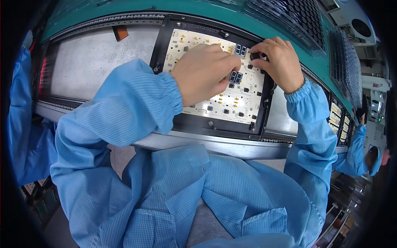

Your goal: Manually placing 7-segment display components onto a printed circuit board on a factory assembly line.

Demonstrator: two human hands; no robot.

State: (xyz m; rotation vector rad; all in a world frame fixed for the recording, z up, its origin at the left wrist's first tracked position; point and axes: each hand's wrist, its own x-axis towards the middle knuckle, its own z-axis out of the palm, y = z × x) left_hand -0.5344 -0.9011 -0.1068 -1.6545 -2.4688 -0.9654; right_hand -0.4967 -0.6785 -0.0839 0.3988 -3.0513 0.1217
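My left hand reaches over a pale circuit board set in a black frame. Its thumb and forefinger close at the left side of a two-digit display, and the other fingers are curled out of sight. A second two-digit display sits higher up on the board, just beyond that hand. At the board's upper right edge my right hand pinches a small black component, partly covered by the fingers. Small black buttons and yellow parts dot the board.
The frame rests on a conveyor with a metal front rail. A brown piece lies at the far left. Behind are a black tray and stacked clear trays. Blue-sleeved people work at left and right.
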